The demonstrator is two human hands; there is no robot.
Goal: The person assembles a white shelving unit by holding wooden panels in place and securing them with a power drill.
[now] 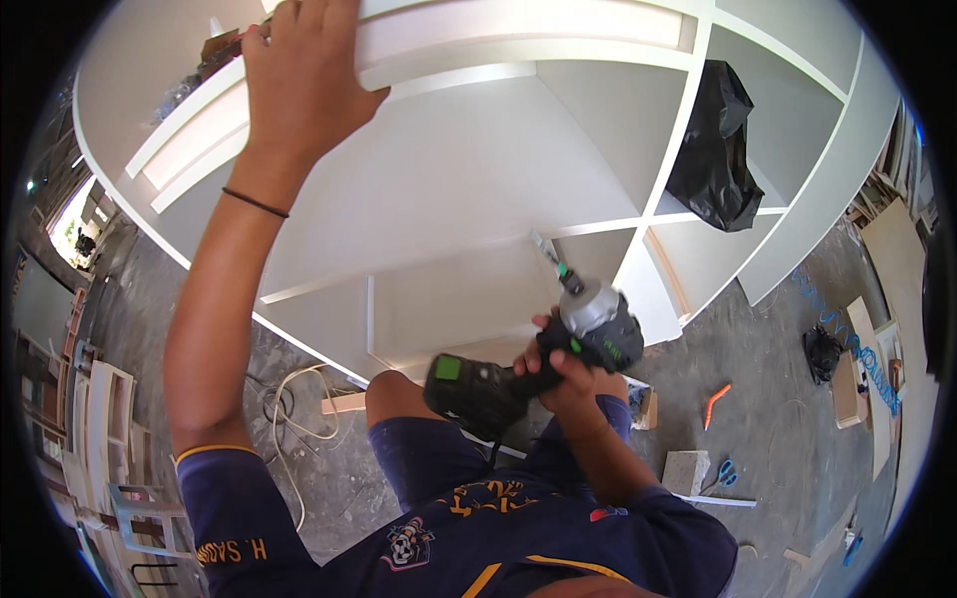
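- Gripping cordless driver (pixel 598 329) in right hand (pixel 560 379), fingers wrapped round handle, held above lap.
- Pointing driver up and slightly left toward open white cabinet (pixel 459 149); slim bit (pixel 547 251) at front, black battery (pixel 477 397) with green patch at lower left.
- Bit tip overlapping cabinet interior in view; touching or apart, cannot tell.
- Reaching left hand (pixel 311 90) up to white rail (pixel 528 28) across top of cabinet, back of hand toward camera, thumb spread to the right.
- Left fingers over rail, partly cut by top edge of view; clamped or merely resting, cannot tell.
- Wearing dark band (pixel 256 203) on left wrist, dark blue shirt (pixel 469 543) with yellow trim, dark blue shorts (pixel 404 453).
- In right-hand compartment of cabinet: crumpled black plastic bag (pixel 713 149), hanging down past a shelf edge.
- At upper left, beyond rail: brown and clear loose items (pixel 221 52), too small to tell.
- On grey floor (pixel 768 434) at right: bent orange piece (pixel 716 404), pale block (pixel 686 470), blue-handled scissors (pixel 726 473) just beside block.
- Farther right: dark bundle (pixel 823 354), blue coiled hose (pixel 877 377), leaning boards (pixel 902 254).
- On floor at left: pale cable (pixel 284 419) in loose loops; white frames (pixel 110 419) near left rim.
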